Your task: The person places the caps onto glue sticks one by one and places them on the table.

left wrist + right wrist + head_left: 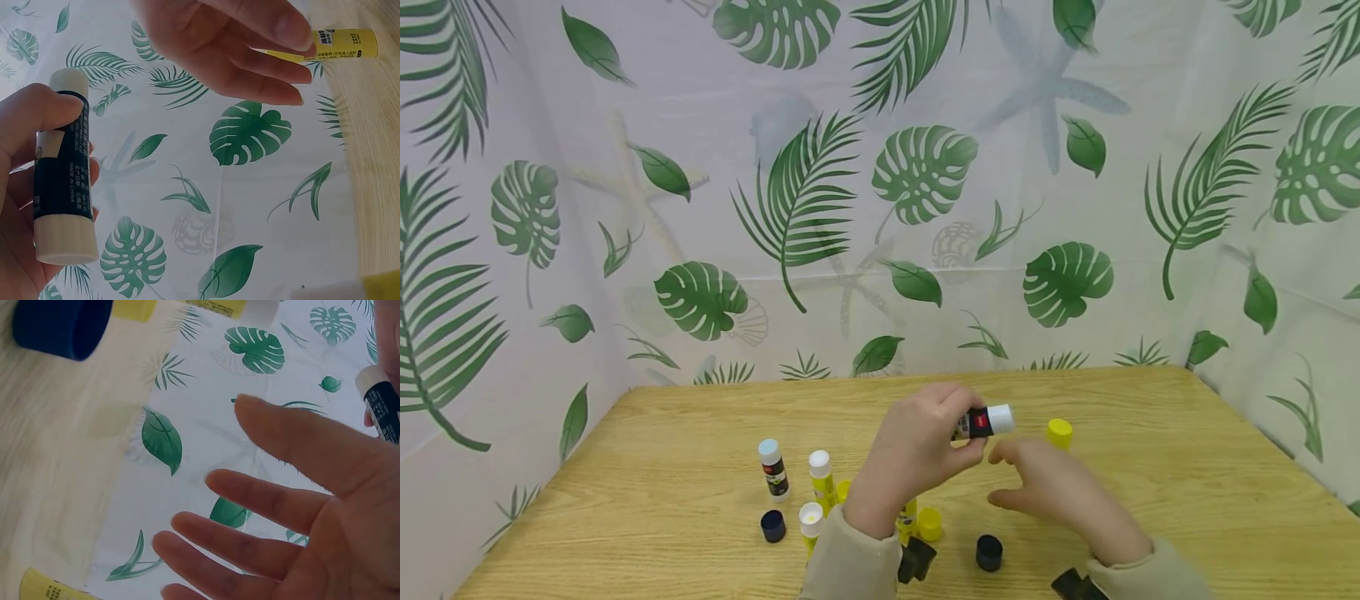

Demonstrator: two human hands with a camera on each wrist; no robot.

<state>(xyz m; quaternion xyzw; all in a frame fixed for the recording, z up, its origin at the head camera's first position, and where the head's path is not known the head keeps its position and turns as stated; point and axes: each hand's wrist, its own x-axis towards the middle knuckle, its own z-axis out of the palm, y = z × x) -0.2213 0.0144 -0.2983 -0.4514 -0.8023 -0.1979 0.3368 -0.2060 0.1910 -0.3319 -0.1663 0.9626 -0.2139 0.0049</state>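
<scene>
Above the table, my left hand (917,442) grips a black-labelled glue stick (988,421) by its middle. In the left wrist view the glue stick (65,187) has white ends, and the thumb lies along its dark label. My right hand (1052,479) is just to the right, fingers spread and holding nothing. Its palm and separated fingers show in the right wrist view. Below it on the table lies a dark blue cap (989,552). A yellow glue stick (1060,432) stands behind the right hand, partly hidden by it.
On the wooden table (685,467), left of the left arm, stand another black-labelled glue stick (774,473), a dark cap (772,526) and white-topped yellow glue sticks (822,482). A yellow cap (929,524) is near the left wrist. A leaf-patterned sheet (850,242) hangs behind.
</scene>
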